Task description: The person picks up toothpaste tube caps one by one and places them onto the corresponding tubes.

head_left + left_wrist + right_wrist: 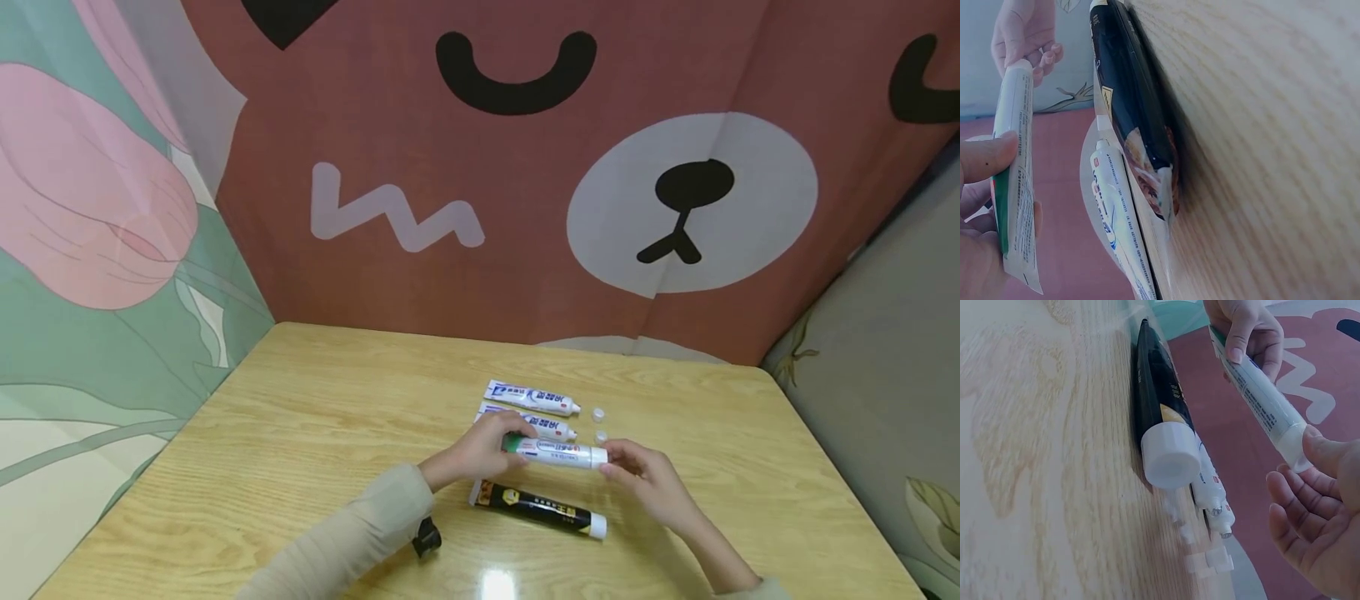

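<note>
My left hand [480, 450] grips a white and green toothpaste tube [558, 452] near its flat end, thumb on top. The tube is held above the table, its capped end to the right. At that end my right hand [654, 483] pinches the white cap [1292, 447] between thumb and fingers. Below the held tube in the head view lies a black toothpaste tube [536, 508] with a white cap on. Beyond it are two white and blue toothpaste tubes, the far one [532, 397] and the near one [553, 428], both uncapped; my left hand partly hides the near one.
Two loose white caps, one farther back [597, 414] and one nearer [601, 437], lie right of the uncapped tubes. A wooden table [300, 400] bears everything. Behind it hangs a printed cloth [525, 283] with a bear face. A small black object [427, 537] shows beside the left sleeve.
</note>
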The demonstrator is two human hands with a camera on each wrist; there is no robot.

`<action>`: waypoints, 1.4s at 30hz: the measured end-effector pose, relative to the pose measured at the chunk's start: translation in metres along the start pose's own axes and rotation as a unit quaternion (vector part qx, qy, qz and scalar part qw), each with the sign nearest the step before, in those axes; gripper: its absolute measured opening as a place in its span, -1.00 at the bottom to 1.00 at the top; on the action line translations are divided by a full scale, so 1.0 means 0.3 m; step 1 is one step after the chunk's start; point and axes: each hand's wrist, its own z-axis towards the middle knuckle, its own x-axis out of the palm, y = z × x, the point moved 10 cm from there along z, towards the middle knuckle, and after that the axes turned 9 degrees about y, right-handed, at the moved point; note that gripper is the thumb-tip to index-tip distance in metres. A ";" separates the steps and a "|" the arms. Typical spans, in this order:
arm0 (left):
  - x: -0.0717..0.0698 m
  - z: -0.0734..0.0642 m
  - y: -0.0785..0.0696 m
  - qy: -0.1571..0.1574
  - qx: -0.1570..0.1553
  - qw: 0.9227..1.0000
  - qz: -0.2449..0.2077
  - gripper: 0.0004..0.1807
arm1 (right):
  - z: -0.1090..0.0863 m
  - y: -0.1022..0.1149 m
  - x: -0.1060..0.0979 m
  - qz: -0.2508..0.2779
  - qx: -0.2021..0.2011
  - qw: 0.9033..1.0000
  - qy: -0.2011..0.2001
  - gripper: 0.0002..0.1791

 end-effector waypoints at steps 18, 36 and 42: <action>0.001 0.022 0.025 0.003 -0.001 1.000 -0.007 -0.69 | 0.006 -0.079 0.003 0.029 0.101 0.994 0.021 -0.71; 0.068 0.052 0.126 0.046 -0.040 0.998 -0.030 -0.66 | 0.016 -0.156 0.067 0.041 0.111 0.991 0.054 -0.72; 0.099 0.053 0.167 0.067 -0.063 0.995 -0.026 -0.64 | 0.018 -0.178 0.095 0.035 0.129 0.989 0.067 -0.73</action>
